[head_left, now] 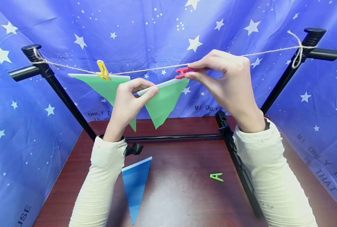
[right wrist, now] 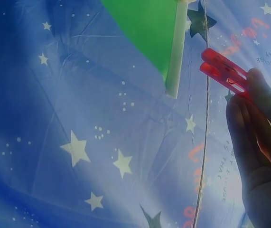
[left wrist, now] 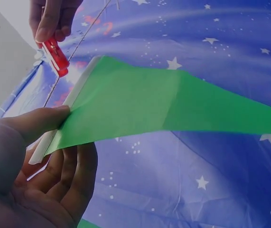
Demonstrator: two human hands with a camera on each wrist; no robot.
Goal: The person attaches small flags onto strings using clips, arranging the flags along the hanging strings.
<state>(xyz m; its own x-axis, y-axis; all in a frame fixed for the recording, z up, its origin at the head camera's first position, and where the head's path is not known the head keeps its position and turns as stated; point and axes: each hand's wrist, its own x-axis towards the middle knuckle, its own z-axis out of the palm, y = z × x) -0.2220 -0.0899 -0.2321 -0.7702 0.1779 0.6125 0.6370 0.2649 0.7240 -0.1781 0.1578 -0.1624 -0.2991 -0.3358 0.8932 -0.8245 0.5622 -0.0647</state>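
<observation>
Green, white-edged: pinching pennant at one corner with left hand, red clothespin near string with right hand, presumably to leave other corner accessible.

Free room lies above the string; black posts bar both ends.

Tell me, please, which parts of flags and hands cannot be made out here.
Head view: part of the hung green flag, behind the left hand.
Left wrist view: tip of the held green flag, cut by the right edge.
Right wrist view: part of the right hand, past the right edge.
</observation>
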